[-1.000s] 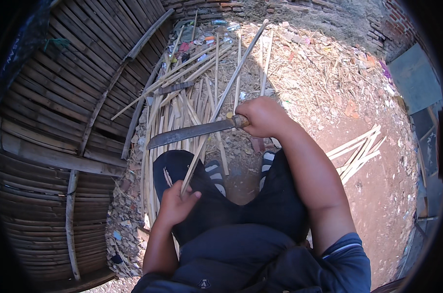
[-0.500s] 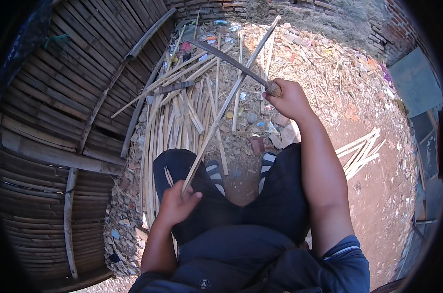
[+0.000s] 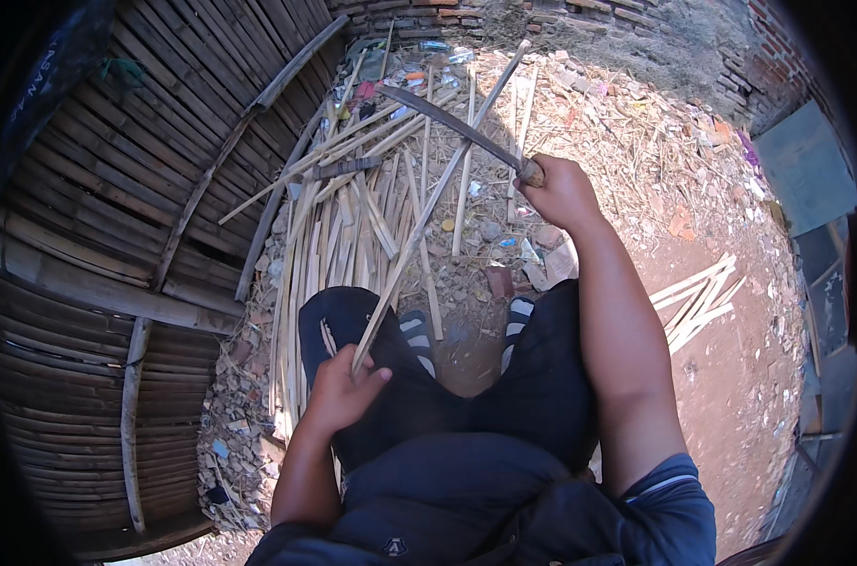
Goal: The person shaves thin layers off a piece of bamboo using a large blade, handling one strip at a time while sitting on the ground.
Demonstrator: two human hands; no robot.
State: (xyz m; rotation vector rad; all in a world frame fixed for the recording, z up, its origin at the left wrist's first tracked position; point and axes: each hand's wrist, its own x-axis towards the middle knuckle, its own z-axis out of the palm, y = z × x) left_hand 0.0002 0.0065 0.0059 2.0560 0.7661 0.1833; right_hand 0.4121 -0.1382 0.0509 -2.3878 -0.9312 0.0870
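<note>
My left hand is closed around the near end of a long, narrow bamboo strip, above my left thigh. From there the strip slants away to the upper right. In my right hand, held out in front of my right knee, is the wooden handle of a machete with a long, slightly curved dark blade. The blade points to the upper left and crosses the strip past its middle. Whether the two touch, I cannot tell.
Many split bamboo strips lie piled at the left, with a dark flat piece across them. A smaller bundle of strips lies at the right. Slatted bamboo wall at left, brick wall behind, rubble and shavings on the ground.
The machete has shifted slightly, its tip a little lower and farther right. The strip's far end has dipped slightly down and left. Both hands keep their hold.
</note>
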